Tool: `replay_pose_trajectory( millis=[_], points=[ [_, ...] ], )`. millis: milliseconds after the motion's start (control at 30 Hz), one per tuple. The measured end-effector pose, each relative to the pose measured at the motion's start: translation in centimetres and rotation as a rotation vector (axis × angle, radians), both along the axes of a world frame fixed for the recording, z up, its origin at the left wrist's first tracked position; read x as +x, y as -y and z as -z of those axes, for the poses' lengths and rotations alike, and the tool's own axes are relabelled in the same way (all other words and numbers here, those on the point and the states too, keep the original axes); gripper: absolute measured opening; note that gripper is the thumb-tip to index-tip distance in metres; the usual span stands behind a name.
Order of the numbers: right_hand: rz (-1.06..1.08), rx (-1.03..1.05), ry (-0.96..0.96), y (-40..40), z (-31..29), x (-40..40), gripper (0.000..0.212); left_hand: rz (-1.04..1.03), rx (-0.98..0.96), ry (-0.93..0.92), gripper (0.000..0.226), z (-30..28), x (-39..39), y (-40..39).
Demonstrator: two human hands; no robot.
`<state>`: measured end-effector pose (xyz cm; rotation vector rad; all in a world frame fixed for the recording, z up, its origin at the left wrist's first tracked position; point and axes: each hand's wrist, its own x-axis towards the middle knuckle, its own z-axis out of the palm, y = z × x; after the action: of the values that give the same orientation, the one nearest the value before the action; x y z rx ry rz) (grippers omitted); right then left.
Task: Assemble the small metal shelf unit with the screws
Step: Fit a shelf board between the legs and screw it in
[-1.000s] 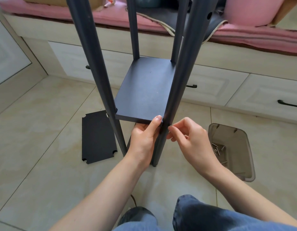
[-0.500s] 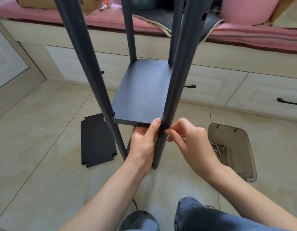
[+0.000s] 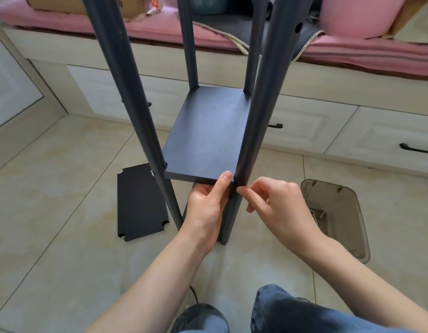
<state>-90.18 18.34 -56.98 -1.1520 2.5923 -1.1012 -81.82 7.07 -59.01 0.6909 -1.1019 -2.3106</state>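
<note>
Left hand (image 3: 209, 207) grips shelf board (image 3: 208, 138); right hand (image 3: 277, 207) pinches, seemingly, a screw at post (image 3: 253, 131).

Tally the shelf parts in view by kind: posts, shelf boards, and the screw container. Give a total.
Posts: 4
Shelf boards: 2, one fitted between the posts, one spare flat on the floor
Screw container: 1
Total: 7
</note>
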Motion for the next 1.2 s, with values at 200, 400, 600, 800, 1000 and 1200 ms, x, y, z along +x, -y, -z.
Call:
replay_pose_trajectory(
  millis=[200,400,600,800,1000,1200],
  points=[
    [-0.047,0.029,-0.007,-0.5,0.0,-0.5,0.018,0.002,-0.017,0.011,0.021,0.1,0.0,0.1],
    [-0.034,-0.035,0.049,-0.4,-0.5,-1.8,0.014,0.026,-0.063,0.011,0.022,0.0,0.0,0.0],
    [-0.205,-0.066,0.279,0.2,0.1,-2.7,0.060,0.051,-0.103,0.022,0.022,-0.2,0.0,0.1],
    [-0.391,-0.060,0.403,0.4,-0.1,-3.8,0.067,0.031,-0.119,0.084,0.026,-0.3,0.2,0.1],
    [-0.408,-0.138,0.387,0.5,-0.1,-4.4,0.054,-0.028,-0.383,0.466,0.028,-1.5,1.4,0.4],
    [-0.378,-0.184,0.400,0.6,0.3,-4.7,0.052,-0.349,-1.496,0.430,0.025,-2.4,3.9,1.7]
  ],
)
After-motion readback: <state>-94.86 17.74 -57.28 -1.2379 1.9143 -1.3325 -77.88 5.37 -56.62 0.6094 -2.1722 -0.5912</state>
